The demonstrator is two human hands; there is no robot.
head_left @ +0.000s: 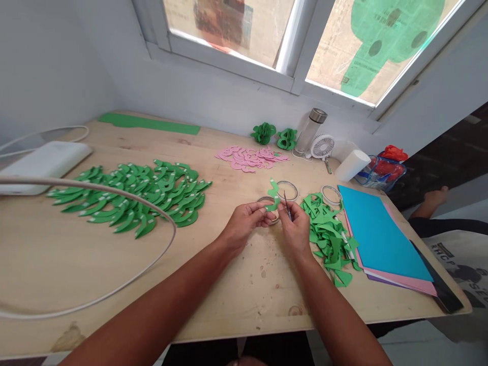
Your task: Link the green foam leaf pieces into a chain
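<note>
My left hand (247, 219) pinches a curved green paper cutout (273, 195) above the wooden table (213, 284). My right hand (295, 226) is closed on a thin dark pointed tool (286, 204), perhaps tweezers, whose tip touches the cutout. Just behind the hands lie clear tape rolls (287, 190). A heap of loose green cutouts (328, 231) lies to the right of my right hand. Many finished green curved pieces with white tabs (133, 195) are spread out on the left.
Pink cutouts (249, 156), two green paper flowers (274, 136), a bottle (310, 129), a small fan (322, 146) and a white roll (353, 165) stand at the back. Stacked coloured sheets (377, 236) lie right. A white box (43, 162) and cable (114, 284) lie left.
</note>
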